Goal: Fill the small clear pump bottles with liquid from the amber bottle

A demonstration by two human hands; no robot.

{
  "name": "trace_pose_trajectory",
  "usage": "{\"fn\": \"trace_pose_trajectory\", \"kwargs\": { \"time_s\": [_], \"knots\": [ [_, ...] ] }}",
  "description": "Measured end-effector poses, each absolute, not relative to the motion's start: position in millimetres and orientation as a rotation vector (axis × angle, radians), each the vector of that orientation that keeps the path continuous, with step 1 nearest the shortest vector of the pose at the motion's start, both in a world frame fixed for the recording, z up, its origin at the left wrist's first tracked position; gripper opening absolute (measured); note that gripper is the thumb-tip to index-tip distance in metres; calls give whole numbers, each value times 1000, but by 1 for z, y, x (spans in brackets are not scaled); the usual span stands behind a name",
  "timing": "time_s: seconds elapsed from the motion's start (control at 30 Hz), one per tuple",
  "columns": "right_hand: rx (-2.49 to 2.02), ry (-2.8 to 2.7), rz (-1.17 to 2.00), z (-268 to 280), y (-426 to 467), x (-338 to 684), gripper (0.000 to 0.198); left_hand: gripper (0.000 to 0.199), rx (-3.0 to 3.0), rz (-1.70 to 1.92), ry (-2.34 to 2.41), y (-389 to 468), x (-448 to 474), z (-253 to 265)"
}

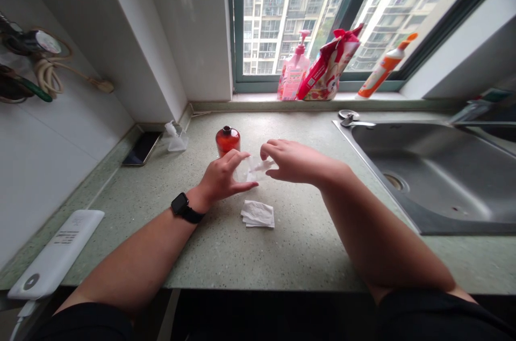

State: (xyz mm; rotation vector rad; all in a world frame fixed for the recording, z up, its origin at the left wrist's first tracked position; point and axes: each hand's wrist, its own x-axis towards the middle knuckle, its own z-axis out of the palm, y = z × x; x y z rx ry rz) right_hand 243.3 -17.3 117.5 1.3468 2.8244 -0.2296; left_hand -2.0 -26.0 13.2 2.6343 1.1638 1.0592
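Over the countertop, my left hand [223, 174], with a black watch on its wrist, curves its thumb and fingers around a clear plastic pump bottle [243, 170]. The bottle seems tilted onto its side, and its outline is hard to make out. Its white pump top [263, 167] points toward my right hand [288, 161], whose curled fingers and thumb close around it. Just behind my left hand stands an amber bottle [228, 140] with an open neck. In front of both hands lies a folded white tissue [258, 214].
On the left are a second clear pump bottle [176, 137], a phone [142, 148] and a white power bank [56, 254] with a cable. A steel sink [427, 169] takes up the right. A pink pump bottle [294, 75], red pouch [331, 69] and orange bottle [381, 73] line the windowsill.
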Motion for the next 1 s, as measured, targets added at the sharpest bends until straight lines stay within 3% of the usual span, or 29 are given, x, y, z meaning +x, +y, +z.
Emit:
{"fn": "trace_pose_trajectory", "kwargs": {
  "time_s": [0.1,0.23,0.33,0.43,0.53,0.67,1.0],
  "knots": [
    [1352,2812,-180,117,-14,241,22,72,2639,1060,1163,-26,-2,14],
    [1331,2781,-156,118,-13,240,41,72,2644,1059,1188,-27,-3,15],
    [1369,2821,-220,119,-16,242,31,73,2640,1054,1218,-27,-3,15],
    [1361,2831,-243,119,-18,243,37,74,2643,1040,1229,-26,-4,15],
    [1367,2802,-208,119,-17,241,24,74,2653,1032,1216,-26,-4,15],
    [1359,2768,-182,120,-15,240,39,74,2658,1035,1215,-26,-4,15],
    [1360,2843,-169,112,-12,242,21,75,2643,1022,1233,-26,-4,15]
  ]
}}
